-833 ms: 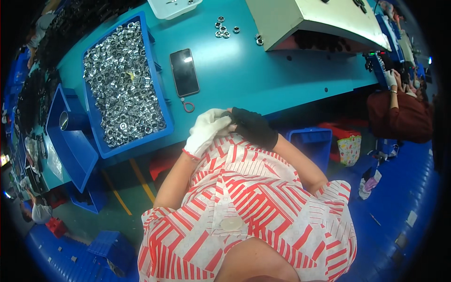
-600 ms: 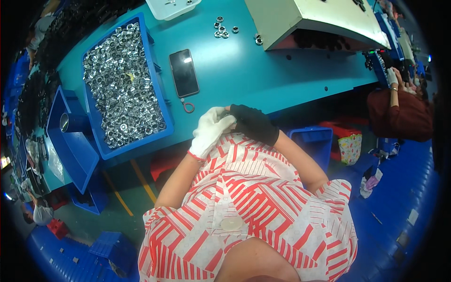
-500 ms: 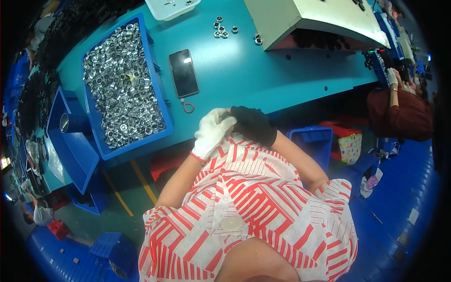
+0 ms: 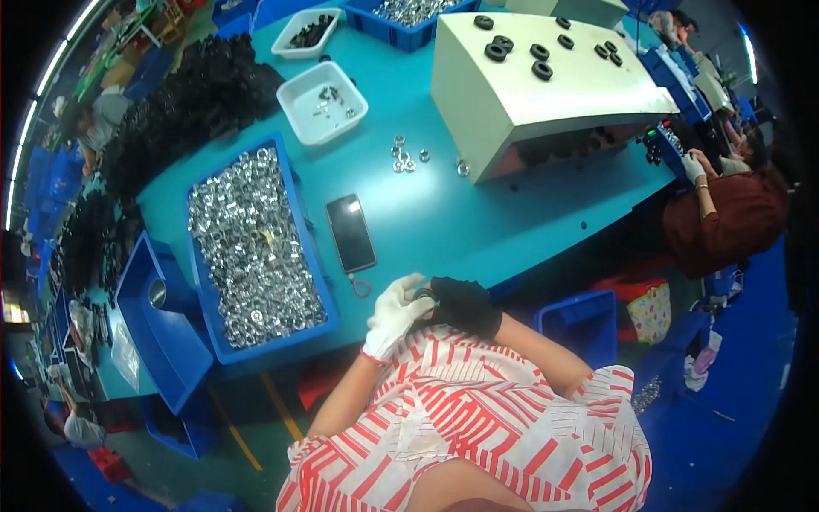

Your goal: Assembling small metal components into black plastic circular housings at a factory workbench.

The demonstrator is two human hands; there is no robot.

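One white-gloved hand (image 4: 396, 319) meets one black-gloved hand (image 4: 466, 307).

Indoor light, fairly bright over the table (image 4: 486, 226); tube lights (image 4: 68, 36) are glowing along the left rim, another tube (image 4: 750, 53) at upper right. Soft glare is spreading across the table's middle; metal rings (image 4: 264, 247) are throwing hard sparkles, phone (image 4: 351, 235) is catching a small reflection. Cream box (image 4: 567, 90) is reading pale on top, its open underside sinking into shadow; floor (image 4: 260, 418) is looking dim. Fisheye is bending straight edges, black border eating the corners. Background people (image 4: 107, 115) are going soft. Gloved fingers (image 4: 399, 300) are looking slightly blurred, detail between them coming out unclear.
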